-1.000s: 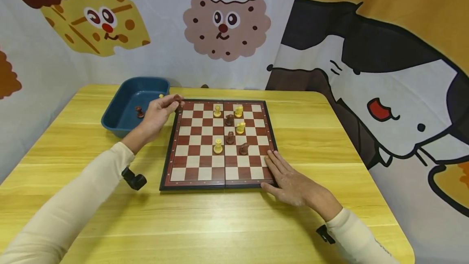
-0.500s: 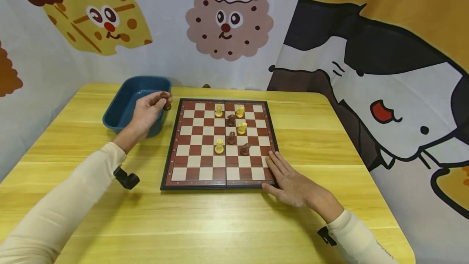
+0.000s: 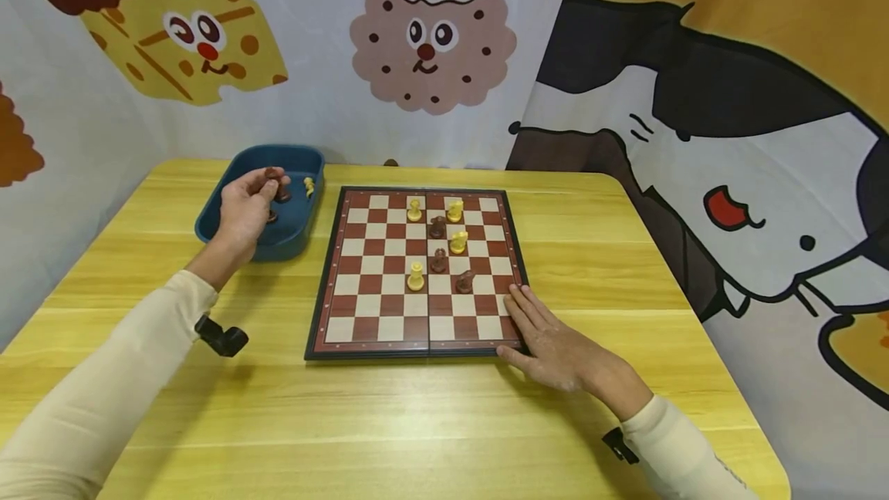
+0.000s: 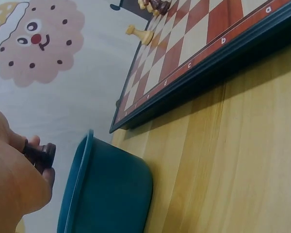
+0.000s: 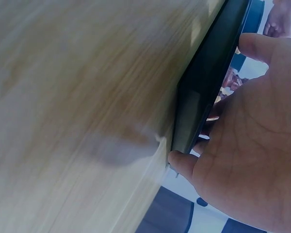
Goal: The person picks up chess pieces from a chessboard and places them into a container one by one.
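My left hand (image 3: 243, 211) pinches a dark brown chess piece (image 4: 42, 153) between thumb and fingers, above the blue plastic basin (image 3: 208, 234). Inside the basin lie a yellow chess piece (image 3: 309, 187) and a brown one (image 3: 272, 216), the latter mostly hidden by the hand. My right hand (image 3: 556, 349) rests with straight fingers on the near right corner of the chessboard (image 3: 378, 328); its thumb touches the front edge. On the board stand several yellow pieces, among them a rook (image 3: 415, 276) and a horse-headed knight (image 3: 458, 242), plus 3 brown ones, one a knight (image 3: 464, 282).
The wooden table (image 3: 389, 423) has the basin at its back left, beside the board's far left corner. A printed cloth (image 3: 312, 60) with cartoon figures hangs behind the table and along its right side.
The left hand has moved left from the board's far left corner to over the basin, still holding the brown chess piece. The right hand stays on the board's corner.
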The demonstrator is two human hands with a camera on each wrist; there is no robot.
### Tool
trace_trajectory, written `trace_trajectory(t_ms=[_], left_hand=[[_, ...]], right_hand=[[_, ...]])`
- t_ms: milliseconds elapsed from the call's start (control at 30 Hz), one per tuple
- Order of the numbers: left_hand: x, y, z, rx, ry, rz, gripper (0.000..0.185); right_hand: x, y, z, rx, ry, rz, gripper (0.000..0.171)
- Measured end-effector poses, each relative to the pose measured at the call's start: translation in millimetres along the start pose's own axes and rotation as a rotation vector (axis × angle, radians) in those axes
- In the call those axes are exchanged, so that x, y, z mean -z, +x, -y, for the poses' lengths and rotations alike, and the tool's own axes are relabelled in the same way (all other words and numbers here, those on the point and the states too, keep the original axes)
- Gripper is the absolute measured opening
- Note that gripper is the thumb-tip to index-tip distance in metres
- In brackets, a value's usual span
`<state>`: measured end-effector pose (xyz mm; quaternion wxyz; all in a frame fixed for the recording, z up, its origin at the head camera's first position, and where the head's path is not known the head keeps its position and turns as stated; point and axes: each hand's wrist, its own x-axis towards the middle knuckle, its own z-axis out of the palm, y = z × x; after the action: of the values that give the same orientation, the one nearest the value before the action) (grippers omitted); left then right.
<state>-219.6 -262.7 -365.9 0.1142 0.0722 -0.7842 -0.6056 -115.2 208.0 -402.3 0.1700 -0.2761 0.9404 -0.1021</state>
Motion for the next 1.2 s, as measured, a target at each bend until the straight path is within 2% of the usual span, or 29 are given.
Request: trace_trajectory(t_ms=[67,300,600,700,833,933,1067,1200], left_hand=[[1.1,-0.2,1.2,0.005,-0.015,0.006,0.034],[2.6,-1.0,3.9,0.03,-0.02,0.139,0.054],[-6.7,-6.2,-0.9,-0.036,-0.055,0.135,0.049],[-11.8,-9.0,-1.8,-0.092,-0.117,0.119,0.041],[-18.5,-10.3,-1.5,-0.188,-0.286,0.107,0.03],[-21.0,-11.6,-1.9,-0.234,-0.391,0.124,0.026],[-24.5,-14.8,-3.7,-0.257,-0.433,0.168,0.025],[-32.3,-19.9,-4.8,-0.254,-0.427,0.226,0.026]], right_hand=[[2.2,-1.0,2.1,0.002,0.01,0.004,0.087],[3.3,-2.3,4.4,-0.004,0.005,0.014,0.086],[3.4,-1.5,4.5,0.013,0.013,-0.004,0.086],[2.7,-1.0,3.8,0.014,0.015,-0.005,0.086],[2.0,-0.1,2.4,-0.001,-0.006,0.007,0.086],[3.8,0.4,3.7,-0.006,-0.009,0.018,0.087],[7.2,0.3,6.9,0.004,0.004,0.026,0.087],[7.2,-0.7,7.7,0.008,0.011,0.023,0.087]])
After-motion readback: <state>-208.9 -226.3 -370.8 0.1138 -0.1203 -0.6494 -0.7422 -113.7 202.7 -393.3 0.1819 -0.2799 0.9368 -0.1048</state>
